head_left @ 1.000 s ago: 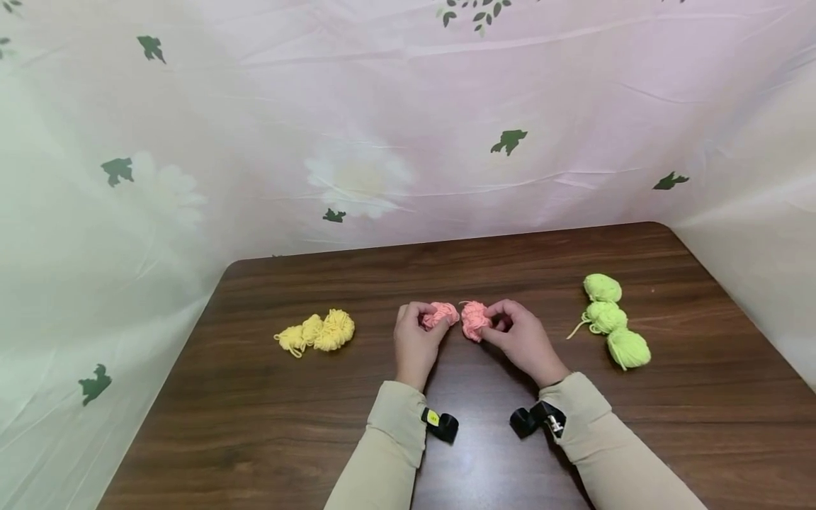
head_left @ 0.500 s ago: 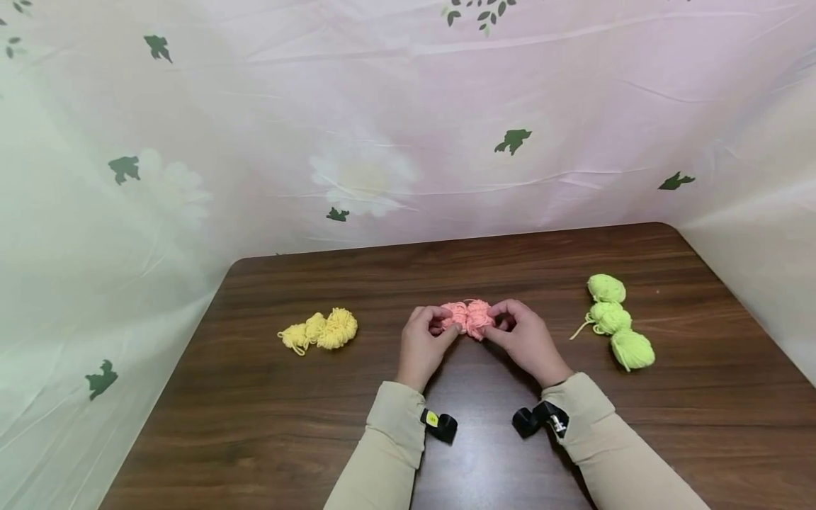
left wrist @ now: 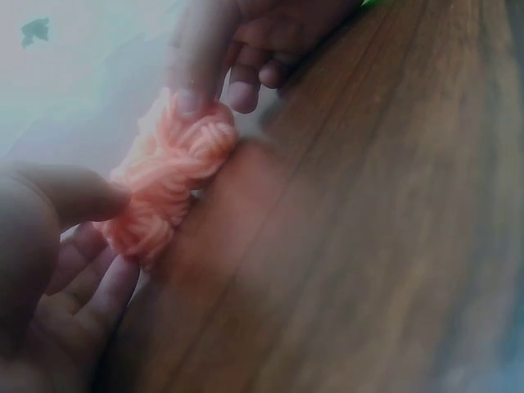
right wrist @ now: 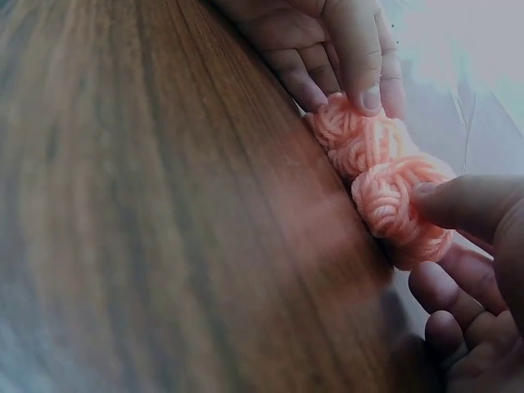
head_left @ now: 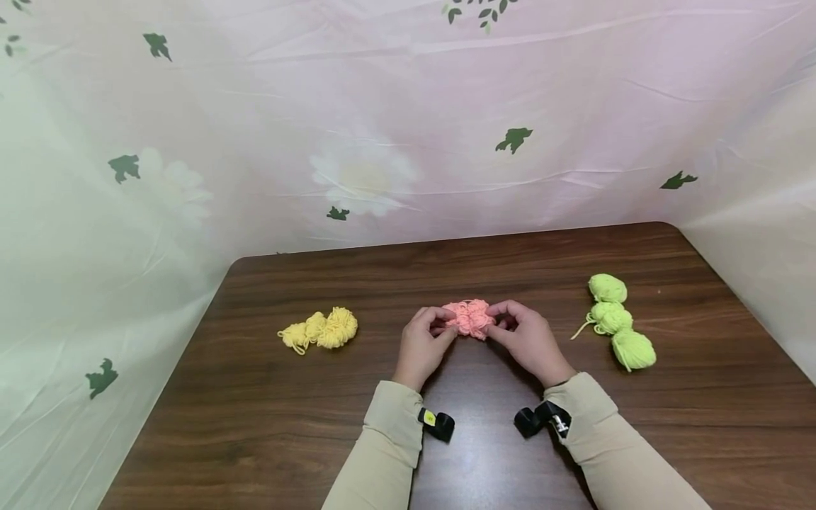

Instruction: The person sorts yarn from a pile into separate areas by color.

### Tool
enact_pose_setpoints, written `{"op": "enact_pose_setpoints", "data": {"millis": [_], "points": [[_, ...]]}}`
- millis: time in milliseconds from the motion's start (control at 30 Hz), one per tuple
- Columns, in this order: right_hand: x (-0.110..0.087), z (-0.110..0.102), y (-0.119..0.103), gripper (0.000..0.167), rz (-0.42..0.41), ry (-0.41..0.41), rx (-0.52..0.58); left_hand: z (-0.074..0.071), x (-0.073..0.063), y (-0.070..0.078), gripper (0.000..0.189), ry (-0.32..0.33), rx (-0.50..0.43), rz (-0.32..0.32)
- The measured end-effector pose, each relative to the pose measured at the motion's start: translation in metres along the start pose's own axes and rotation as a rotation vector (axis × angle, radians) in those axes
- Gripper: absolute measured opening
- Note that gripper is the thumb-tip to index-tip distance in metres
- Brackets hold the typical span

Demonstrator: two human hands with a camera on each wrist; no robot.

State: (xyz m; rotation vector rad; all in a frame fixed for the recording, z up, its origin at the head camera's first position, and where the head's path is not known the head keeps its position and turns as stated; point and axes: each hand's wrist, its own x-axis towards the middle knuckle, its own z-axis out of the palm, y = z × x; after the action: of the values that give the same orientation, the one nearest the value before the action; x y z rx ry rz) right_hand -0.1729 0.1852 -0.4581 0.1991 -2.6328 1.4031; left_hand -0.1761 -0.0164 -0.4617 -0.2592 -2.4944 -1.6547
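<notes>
Bunches of pink yarn (head_left: pixel 470 318) sit pressed together in the middle of the table. My left hand (head_left: pixel 426 345) pinches the left side of this yarn between thumb and fingers. From the other side, my right hand (head_left: pixel 525 340) pinches its right edge. In the left wrist view the left thumb (left wrist: pixel 90 195) lies on the near end of the pink yarn (left wrist: pixel 160 184). The right wrist view shows the right thumb (right wrist: pixel 458 201) pressing into the coiled strands of the pink yarn (right wrist: pixel 385 192).
Three yellow yarn balls (head_left: pixel 321 329) lie in a row on the left of the dark wooden table (head_left: pixel 287 425). Three lime-green yarn balls (head_left: pixel 612 319) line up at the right, with a loose strand. A printed cloth (head_left: pixel 408 127) hangs behind the table.
A second ago the pink yarn was in two separate bunches, one in each hand. My left hand has moved right, and the bunches now meet.
</notes>
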Motion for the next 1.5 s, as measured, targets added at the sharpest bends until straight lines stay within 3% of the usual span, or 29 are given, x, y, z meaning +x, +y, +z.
{"op": "enact_pose_setpoints", "data": {"millis": [333, 1033, 1500], "points": [[0.0004, 0.0013, -0.0018, 0.017, 0.012, 0.012, -0.015, -0.0012, -0.0005, 0.0042, 0.016, -0.085, -0.015, -0.039], [0.0004, 0.0037, -0.0034, 0.017, 0.0, 0.009, -0.053, 0.0008, -0.0013, 0.0067, 0.016, -0.096, -0.043, -0.017], [-0.0006, 0.0021, -0.0029, 0.019, 0.003, 0.024, 0.023, 0.0008, 0.0002, 0.0027, 0.012, -0.077, -0.108, -0.033]]}}
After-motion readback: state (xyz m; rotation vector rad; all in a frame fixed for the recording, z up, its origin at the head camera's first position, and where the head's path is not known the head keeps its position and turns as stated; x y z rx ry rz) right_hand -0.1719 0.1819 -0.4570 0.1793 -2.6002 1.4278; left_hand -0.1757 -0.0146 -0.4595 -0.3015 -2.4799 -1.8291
